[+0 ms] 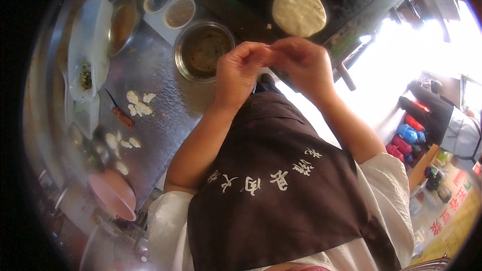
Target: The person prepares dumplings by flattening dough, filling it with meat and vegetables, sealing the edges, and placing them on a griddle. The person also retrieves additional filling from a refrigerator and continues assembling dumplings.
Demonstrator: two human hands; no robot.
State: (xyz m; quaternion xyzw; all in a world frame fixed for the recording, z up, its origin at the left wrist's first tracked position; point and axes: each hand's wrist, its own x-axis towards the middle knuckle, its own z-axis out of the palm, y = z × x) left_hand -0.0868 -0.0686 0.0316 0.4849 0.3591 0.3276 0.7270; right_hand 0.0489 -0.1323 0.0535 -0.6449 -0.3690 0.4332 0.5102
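My left hand and my right hand meet in front of the apron, their fingertips touching and curled inward. Whatever may be between the fingers is hidden by the knuckles. Just beyond my right hand, a round, pale flatbread lies on the dark griddle. Parts of two more pale rounds show at the top edge. Left of my left hand stands a round metal bowl holding brownish liquid with dark specks.
Dough scraps and a wooden-handled tool lie on the metal worktop. Around them are a clear container with chopped greens, two small tubs and a pink basin. A wooden handle juts below the griddle edge.
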